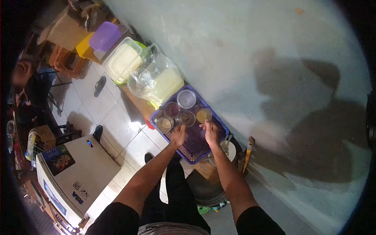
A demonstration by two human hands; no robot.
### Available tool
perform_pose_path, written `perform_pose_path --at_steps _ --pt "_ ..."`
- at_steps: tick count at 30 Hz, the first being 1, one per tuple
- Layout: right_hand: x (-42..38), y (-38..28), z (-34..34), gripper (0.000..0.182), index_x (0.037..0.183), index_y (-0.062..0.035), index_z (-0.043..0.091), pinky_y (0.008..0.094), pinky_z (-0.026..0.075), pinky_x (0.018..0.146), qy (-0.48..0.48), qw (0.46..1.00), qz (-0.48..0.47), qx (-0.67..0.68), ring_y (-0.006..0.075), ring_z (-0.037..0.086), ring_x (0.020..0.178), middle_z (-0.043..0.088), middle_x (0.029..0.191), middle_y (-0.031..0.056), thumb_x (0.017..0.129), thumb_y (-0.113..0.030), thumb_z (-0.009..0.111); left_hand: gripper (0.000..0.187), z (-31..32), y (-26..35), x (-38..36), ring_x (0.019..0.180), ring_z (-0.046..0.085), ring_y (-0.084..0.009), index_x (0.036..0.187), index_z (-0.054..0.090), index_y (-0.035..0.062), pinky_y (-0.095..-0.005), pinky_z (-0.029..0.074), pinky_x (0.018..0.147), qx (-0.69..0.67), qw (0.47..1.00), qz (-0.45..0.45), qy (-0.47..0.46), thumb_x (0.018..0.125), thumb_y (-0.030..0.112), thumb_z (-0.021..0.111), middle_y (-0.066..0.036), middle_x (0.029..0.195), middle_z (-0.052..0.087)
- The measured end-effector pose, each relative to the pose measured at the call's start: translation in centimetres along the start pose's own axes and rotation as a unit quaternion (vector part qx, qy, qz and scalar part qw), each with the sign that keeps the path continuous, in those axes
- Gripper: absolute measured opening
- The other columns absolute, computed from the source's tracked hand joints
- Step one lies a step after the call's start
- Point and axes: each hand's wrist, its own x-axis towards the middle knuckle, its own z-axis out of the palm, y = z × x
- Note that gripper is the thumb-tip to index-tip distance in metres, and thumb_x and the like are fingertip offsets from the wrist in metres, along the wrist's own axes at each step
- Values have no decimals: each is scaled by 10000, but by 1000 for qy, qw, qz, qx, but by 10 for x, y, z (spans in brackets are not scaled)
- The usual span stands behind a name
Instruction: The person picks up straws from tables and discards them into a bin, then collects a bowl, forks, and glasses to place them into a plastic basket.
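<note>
A purple plastic basket (190, 150) holds several clear round cups. My left hand (178, 135) is inside it, fingers closed at the near side of a cup with dark contents (187, 118). At the near edge of a cup with yellowish contents (203, 114), my right hand (211, 132) has its fingers bent against the cup. Left of these stands a cup with pale contents (165, 124). Farther back are a cup with reddish-brown contents (171, 110) and a cup with a whitish top (186, 99). The fingertips are small in view and partly hidden.
Beyond the basket are a clear plastic bag (162, 80) with pale contents and a lidded tub (124, 60). A wall (243, 70) runs along the right. A white refrigerator (84, 168) stands left. A dark round pan (205, 190) lies below, beside a brush handle (248, 154).
</note>
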Motion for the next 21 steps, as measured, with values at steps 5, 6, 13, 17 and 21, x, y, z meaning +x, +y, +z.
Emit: perform_pose_path --at_steps 5,6,13,17,21 --pt "13 -4 12 505 695 9 521 333 420 774 -10 1000 -5 14 214 588 751 659 783 107 962 -410 434 448 0 3 -2 1017 544 -458 1056 528 8 -499 417 894 9 1000 -6 22 982 358 259 -281 1046 575" --pt "15 -5 15 515 694 9 521 334 421 783 -11 1000 -8 23 217 590 758 656 777 107 964 -420 430 422 -2 5 -4 1002 549 -454 1050 513 5 -507 419 883 34 999 18 26 987 327 247 -275 1040 572" --pt "29 -4 22 548 804 16 611 375 452 725 -19 998 -52 -13 256 612 764 639 764 122 982 -454 392 377 3 -3 -7 1014 524 -462 1097 506 28 -501 407 904 13 998 53 30 1002 287 248 -258 1037 559" --pt "20 -14 10 538 905 13 586 392 428 829 -34 994 -57 -84 288 596 900 631 901 155 978 -480 385 454 8 -17 -1 1121 492 -453 1171 512 10 -473 385 961 65 990 128 10 994 380 318 -277 1137 553" --pt "-6 -15 0 516 1108 11 567 405 402 913 11 994 -61 -87 332 556 1013 587 1073 186 987 -455 381 593 -13 13 -25 1176 501 -398 1300 472 6 -404 388 993 -36 999 12 11 933 472 471 -270 1230 541"
